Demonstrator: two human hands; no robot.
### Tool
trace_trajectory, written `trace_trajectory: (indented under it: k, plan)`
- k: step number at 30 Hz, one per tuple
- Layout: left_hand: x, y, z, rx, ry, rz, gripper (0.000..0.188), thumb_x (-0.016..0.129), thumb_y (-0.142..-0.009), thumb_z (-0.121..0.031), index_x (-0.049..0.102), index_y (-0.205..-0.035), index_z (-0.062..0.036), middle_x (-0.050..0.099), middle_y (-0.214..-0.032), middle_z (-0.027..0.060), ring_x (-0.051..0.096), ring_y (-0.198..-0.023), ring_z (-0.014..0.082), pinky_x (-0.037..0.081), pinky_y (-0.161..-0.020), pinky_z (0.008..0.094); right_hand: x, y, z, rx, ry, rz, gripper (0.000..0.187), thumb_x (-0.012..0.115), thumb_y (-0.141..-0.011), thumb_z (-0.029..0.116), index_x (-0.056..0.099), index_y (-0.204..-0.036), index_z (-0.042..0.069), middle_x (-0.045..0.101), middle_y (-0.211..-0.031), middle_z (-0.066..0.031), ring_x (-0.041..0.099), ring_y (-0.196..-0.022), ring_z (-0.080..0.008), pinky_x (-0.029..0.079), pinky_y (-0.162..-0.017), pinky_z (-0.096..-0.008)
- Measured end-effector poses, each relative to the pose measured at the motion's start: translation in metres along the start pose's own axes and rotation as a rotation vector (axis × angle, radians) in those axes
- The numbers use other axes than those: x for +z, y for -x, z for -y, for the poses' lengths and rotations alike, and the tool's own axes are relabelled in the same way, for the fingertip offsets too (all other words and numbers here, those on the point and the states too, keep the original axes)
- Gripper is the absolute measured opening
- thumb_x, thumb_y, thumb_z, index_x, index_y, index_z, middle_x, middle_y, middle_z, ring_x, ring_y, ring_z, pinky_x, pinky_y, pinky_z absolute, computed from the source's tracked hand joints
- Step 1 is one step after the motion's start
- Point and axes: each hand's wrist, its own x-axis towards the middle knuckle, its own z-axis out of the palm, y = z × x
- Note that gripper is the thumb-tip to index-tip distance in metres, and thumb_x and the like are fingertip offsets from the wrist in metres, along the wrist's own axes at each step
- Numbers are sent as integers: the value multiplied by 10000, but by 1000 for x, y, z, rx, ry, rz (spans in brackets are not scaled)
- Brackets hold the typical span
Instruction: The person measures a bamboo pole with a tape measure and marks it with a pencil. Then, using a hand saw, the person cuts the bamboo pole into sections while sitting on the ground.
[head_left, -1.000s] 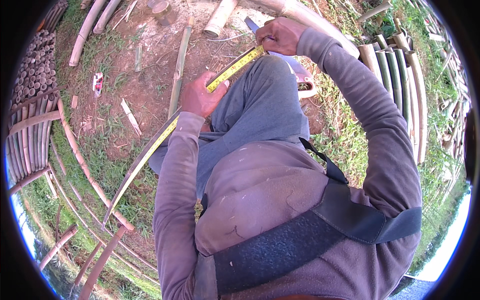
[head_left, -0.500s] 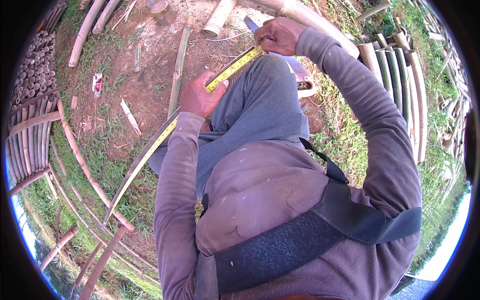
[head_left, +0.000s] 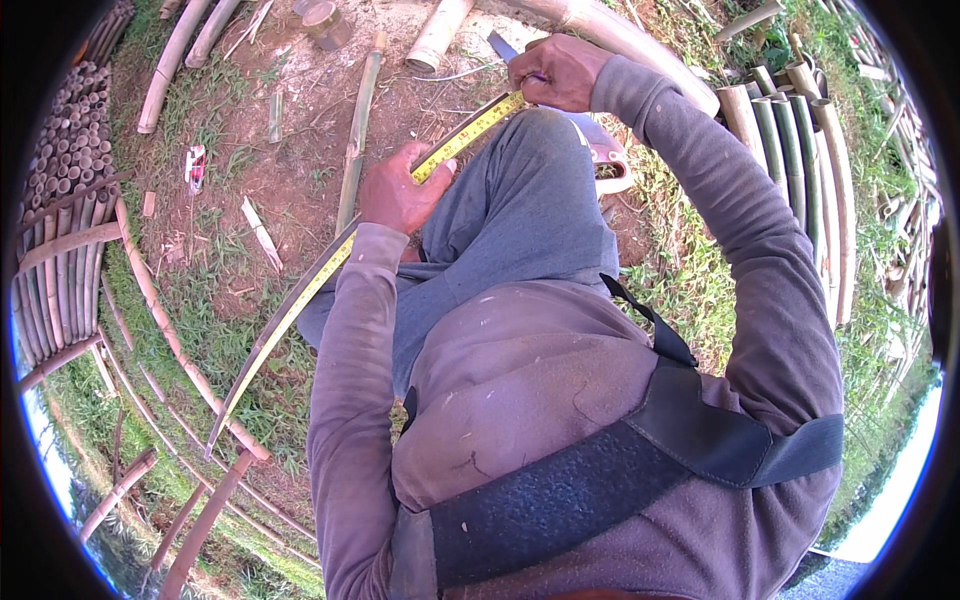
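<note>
No container with visible contents showed in the view; the nearest to one was a short cut bamboo section [head_left: 322, 22] standing on end at the top, its open mouth too small to see into.

The person sat over bare reddish-brown soil [head_left: 300, 190] patched with grass, outdoors in daylight. A yellow measuring tape [head_left: 465, 138] ran along a long thin bamboo strip [head_left: 290, 320] that crossed the raised knee in grey trousers [head_left: 520, 220]. The right hand [head_left: 558, 72] was closed, thumb and fingers pinching the tape's far end against the strip near the knee's top. The left hand [head_left: 398, 190] lay lower down, fingers curled and pressed over tape and strip together, thumb on top. From there the strip and the tape curved down to the left, over the grass, towards a thicker brown pole [head_left: 170, 340].

Around them lay much cut bamboo: a stack of poles [head_left: 65, 200] with round ends facing in at the left edge, green culms [head_left: 800, 150] side by side at the right, pale thick pieces [head_left: 440, 35] at the top, and one slim green cane [head_left: 358, 130] on the soil just beyond the left hand. A small white splinter [head_left: 262, 232] and a bit of red and white litter [head_left: 195, 167] lay on the ground. A blade [head_left: 600, 150] showed partly behind the knee, which hid much of it.
</note>
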Motion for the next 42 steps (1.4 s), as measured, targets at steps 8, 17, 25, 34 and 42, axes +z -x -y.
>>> trace_trajectory:
  k: [8,17,25,34,42]
  plan:
    - [1,0,1,-2,15,-6,458,755,-864,-508,766,-1114,-125,777,-920,181,752,-868,382,569,-781,455,2,0,-1,9,28,-8,198,592,-876,151,709,-931,1,695,-860,-214,704,-805,-372,555,-770,-458]
    - [-3,2,-8,-1,24,9,493,794,-875,-432,744,-1206,-70,779,-946,193,768,-901,307,569,-818,404,0,0,1,11,20,-1,188,594,-870,144,705,-926,2,693,-849,-215,699,-776,-366,556,-747,-455]
    - [6,1,-7,37,-141,-119,460,777,-850,-440,757,-1168,-108,773,-970,199,754,-922,371,572,-821,451,-2,0,3,-24,20,-30,191,595,-866,142,710,-932,3,693,-844,-214,705,-773,-366,557,-740,-453]
    - [14,2,-14,29,-220,-189,446,767,-838,-423,745,-1135,-91,766,-953,190,744,-903,381,576,-810,461,2,0,-2,-29,50,-46,209,608,-889,199,739,-962,54,716,-800,-195,719,-743,-351,569,-740,-455]
    - [20,1,-14,36,-212,-208,395,764,-809,-405,718,-1028,-79,725,-948,171,719,-874,391,559,-791,510,-1,0,3,-3,37,-22,223,607,-871,172,731,-986,28,703,-833,-206,709,-757,-356,563,-737,-451]
